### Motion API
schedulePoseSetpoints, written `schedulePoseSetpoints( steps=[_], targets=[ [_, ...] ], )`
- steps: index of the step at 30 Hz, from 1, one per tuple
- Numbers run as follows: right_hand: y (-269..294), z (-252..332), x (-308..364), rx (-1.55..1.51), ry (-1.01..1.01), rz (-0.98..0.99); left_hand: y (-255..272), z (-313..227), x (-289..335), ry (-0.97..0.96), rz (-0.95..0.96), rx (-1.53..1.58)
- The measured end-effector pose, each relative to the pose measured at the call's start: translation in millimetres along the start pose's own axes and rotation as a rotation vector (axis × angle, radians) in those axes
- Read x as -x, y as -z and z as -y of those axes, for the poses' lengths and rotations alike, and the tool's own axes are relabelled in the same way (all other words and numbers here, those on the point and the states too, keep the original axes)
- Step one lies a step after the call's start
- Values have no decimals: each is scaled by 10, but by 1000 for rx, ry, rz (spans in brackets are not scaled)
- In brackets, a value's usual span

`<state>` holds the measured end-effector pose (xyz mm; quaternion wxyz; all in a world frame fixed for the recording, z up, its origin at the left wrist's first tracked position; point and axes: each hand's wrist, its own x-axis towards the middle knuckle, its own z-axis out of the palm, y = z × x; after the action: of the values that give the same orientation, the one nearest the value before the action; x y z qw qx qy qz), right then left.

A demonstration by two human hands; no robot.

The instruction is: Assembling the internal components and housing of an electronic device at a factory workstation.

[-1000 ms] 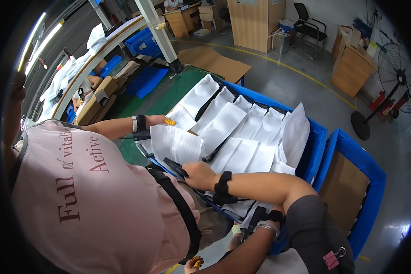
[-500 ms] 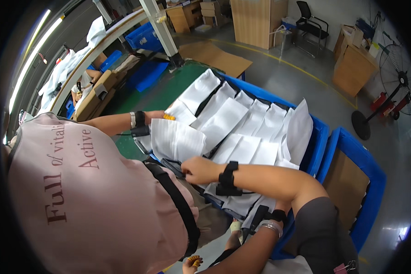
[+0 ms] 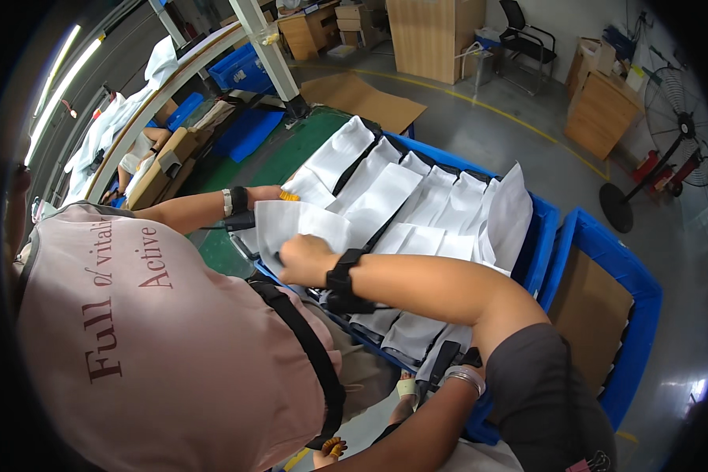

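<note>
A blue crate [image 3: 544,236] holds several rows of white, soft-looking folded sheets [image 3: 381,197] with dark grey layers between them. Over the crate's near left part, my right hand [image 3: 305,259] has its fingers curled in against a loose white sheet [image 3: 287,223]. A dark grey bit shows by the fingertips, but blur hides what is pinched. My left arm [image 3: 429,429], with silver bangles, passes beneath my right forearm toward the crate's near edge. That arm hides my left hand. Black devices are strapped to both wrists.
A co-worker in a pink shirt [image 3: 173,315] stands close on the left, with one yellow-tipped hand [image 3: 269,194] at the crate's far left corner. A second blue crate [image 3: 645,307] stands right. Beyond are a floor fan [image 3: 684,126], a chair [image 3: 527,35] and a white post [image 3: 263,47].
My right hand has moved up and left, from the crate's near edge onto the loose white sheet. My left arm has shifted slightly; the co-worker's hand stays at the corner.
</note>
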<state>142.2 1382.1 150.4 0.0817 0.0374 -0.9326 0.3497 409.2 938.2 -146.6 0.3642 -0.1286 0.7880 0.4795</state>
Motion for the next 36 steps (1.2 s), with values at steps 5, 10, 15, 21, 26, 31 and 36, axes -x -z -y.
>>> schedulePoseSetpoints(
  steps=[5,10,15,21,26,31,36],
  targets=[
    [458,172,-215,-1,96,-188,-79,-20,-50,8,5,-52],
    [1438,187,-425,-7,71,139,-3952,-3426,-520,215,898,933],
    [2509,-89,900,-255,-36,-24,-3985,-3652,84,-396,484,76],
    [2613,145,2356,-868,-195,-268,-4334,-2821,-1104,1682,1331,1892],
    [2501,391,3440,-1138,-141,-414,-4049,-2426,-1372,1776,1435,1833],
    [2555,720,4076,-969,-267,-323,-3731,-2663,-1146,1584,1568,1829],
    [2587,817,4633,-746,-409,-241,-3587,-4340,627,1721,582,2393]
  ],
)
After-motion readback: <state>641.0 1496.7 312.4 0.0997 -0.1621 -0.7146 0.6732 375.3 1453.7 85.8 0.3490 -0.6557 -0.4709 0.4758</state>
